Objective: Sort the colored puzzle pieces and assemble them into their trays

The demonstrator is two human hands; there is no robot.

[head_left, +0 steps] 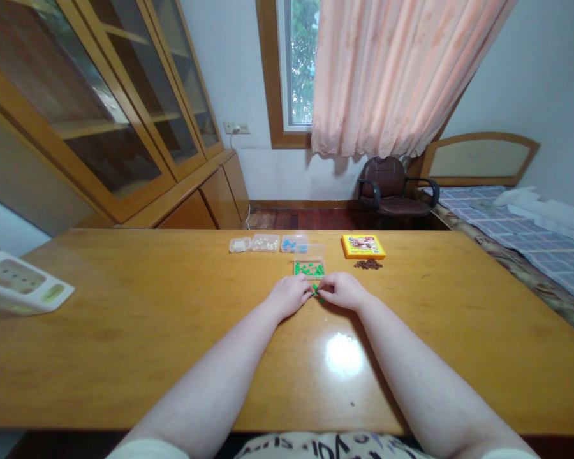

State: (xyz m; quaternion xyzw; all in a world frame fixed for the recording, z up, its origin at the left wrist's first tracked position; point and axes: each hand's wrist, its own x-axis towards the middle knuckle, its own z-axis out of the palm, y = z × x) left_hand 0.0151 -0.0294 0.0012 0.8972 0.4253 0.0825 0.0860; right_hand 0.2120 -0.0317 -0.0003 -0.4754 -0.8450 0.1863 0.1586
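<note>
"What have you got between your fingers?"

"Small green pieces (315, 290), just on my side of the green-piece box (295, 268). My left hand (291, 296) comes in at that box's near left corner, and my right hand (343, 290) at its near right corner. Both are drawn narrow, thumb and fingertips pinched on the pieces. I can't tell how many each one grips; they're too small and partly hidden."

"And in the box itself?"

"More green bits, scattered over its bottom. It stands on the desk (172, 306), right ahead of my fingers."

"What's around it?"

"Beyond it and to its left, three clear boxes make a row: the blue-piece box (294, 251) nearest, then the cream-piece box (266, 250), then the white-piece box (240, 250) farthest left. To its right there's a pile of brown pieces (368, 264), with a yellow box (363, 246) just behind the pile."

"That white thing?"

"The white case (26, 280) is well off to the left of the green-piece box, at the desk's left side. Far past the box, beyond the desk, there's a brown chair (387, 185), to its right."
</note>
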